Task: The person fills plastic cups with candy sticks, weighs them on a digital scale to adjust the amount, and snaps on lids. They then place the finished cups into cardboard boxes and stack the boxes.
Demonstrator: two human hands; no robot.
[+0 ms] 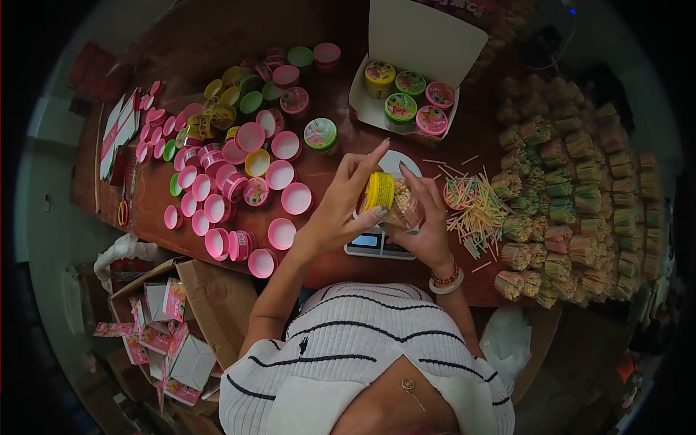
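Observation:
Between my two hands is a clear plastic jar tilted on its side, with small pale and coloured pieces inside and a yellow lid. My left hand grips the lid, its thumb across the near side and its index finger stretched out. Around the jar's body curl the fingers of my right hand. Directly below sits a digital kitchen scale with a lit display, partly covered by the hands and jar. A loose heap of thin coloured sticks lies right of my right hand.
An open white box holds several lidded jars. A green-lidded jar stands near it. Many pink lids and jars spread across the left. Bundled sticks are stacked on the right. Scissors and a carton are at left.

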